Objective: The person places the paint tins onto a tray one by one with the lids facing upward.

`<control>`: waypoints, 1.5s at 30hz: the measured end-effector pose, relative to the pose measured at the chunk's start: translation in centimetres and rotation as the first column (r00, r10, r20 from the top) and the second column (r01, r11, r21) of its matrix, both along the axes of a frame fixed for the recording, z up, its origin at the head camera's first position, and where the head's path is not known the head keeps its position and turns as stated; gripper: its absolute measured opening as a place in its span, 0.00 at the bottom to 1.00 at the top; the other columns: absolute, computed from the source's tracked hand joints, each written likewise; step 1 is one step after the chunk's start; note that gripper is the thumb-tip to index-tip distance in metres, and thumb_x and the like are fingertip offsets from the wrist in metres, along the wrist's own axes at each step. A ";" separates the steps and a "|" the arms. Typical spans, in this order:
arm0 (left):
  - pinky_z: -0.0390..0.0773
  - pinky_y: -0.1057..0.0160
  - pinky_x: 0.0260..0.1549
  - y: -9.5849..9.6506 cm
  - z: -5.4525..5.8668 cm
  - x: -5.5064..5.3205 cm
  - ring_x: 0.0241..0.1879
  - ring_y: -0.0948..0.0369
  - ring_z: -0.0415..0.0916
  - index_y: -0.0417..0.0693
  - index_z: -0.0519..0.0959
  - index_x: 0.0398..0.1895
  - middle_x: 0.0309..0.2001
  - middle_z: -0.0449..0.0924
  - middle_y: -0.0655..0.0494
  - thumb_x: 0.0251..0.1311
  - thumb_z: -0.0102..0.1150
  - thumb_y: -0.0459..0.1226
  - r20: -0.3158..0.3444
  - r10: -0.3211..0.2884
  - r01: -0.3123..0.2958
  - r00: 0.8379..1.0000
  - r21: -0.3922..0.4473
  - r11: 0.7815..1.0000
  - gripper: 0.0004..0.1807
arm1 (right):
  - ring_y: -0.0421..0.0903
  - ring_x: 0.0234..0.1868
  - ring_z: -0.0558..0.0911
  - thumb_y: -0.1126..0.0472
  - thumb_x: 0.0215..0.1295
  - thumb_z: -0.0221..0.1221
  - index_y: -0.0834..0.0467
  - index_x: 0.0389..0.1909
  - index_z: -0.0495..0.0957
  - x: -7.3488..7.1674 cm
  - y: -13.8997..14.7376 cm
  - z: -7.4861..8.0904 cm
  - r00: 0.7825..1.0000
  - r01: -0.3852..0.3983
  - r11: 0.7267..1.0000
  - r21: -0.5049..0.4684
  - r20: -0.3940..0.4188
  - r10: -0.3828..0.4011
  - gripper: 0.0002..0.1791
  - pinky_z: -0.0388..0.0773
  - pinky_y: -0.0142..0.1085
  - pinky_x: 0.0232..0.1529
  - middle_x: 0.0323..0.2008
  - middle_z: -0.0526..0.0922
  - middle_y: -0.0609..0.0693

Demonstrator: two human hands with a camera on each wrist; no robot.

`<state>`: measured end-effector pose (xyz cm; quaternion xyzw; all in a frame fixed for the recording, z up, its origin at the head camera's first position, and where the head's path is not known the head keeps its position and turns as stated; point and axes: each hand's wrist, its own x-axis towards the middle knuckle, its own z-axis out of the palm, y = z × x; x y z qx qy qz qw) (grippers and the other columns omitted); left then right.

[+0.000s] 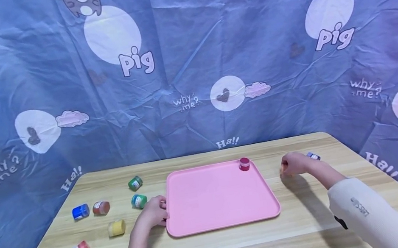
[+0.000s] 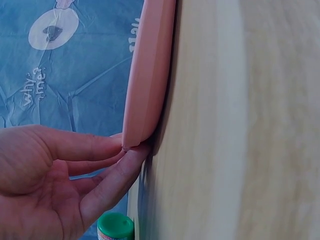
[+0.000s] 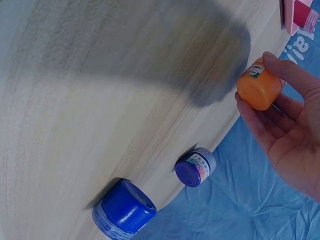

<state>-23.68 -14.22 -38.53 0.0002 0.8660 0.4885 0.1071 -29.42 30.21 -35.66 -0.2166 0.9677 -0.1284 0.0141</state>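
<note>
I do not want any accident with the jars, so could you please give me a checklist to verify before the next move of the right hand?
1. Orange jar secure in the right hand: ok, held between thumb and fingers.
2. Pink tray steadied: ok, the left hand pinches its left edge.
3. Room on the tray: ok, only the red jar is there, in the far right corner.
4. Orange jar over the tray: not ok, it is to the right of it.
5. Orange jar's lid tight: cannot tell from these views.
</note>
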 end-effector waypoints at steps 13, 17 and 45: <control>0.81 0.58 0.24 0.1 0.1 0.2 0.27 0.53 0.74 0.21 0.64 0.51 0.35 0.70 0.40 0.43 0.48 0.14 0.004 -0.005 0.005 1.000 0.006 1.000 0.26 | 0.38 0.19 0.67 0.66 0.48 0.60 0.58 0.18 0.72 -0.2 -2.0 1.1 0.996 0.025 0.997 -0.079 0.087 -0.019 0.06 0.65 0.32 0.23 0.15 0.70 0.42; 0.81 0.58 0.24 0.2 0.1 0.1 0.27 0.53 0.74 0.21 0.64 0.51 0.35 0.70 0.40 0.43 0.48 0.14 0.004 -0.003 0.003 1.000 0.004 1.000 0.26 | 0.39 0.19 0.66 0.67 0.47 0.60 0.58 0.18 0.72 -0.3 -2.7 1.3 0.998 0.021 0.996 -0.082 0.068 -0.015 0.07 0.65 0.32 0.23 0.15 0.68 0.42; 0.81 0.57 0.25 0.3 0.3 0.1 0.28 0.52 0.74 0.22 0.64 0.51 0.35 0.70 0.40 0.43 0.48 0.13 0.030 0.018 -0.018 0.999 0.007 1.000 0.26 | 0.41 0.21 0.68 0.64 0.43 0.57 0.61 0.22 0.75 -1.6 -7.2 1.1 0.993 -0.022 0.996 -0.087 -0.120 0.011 0.04 0.67 0.33 0.24 0.16 0.70 0.43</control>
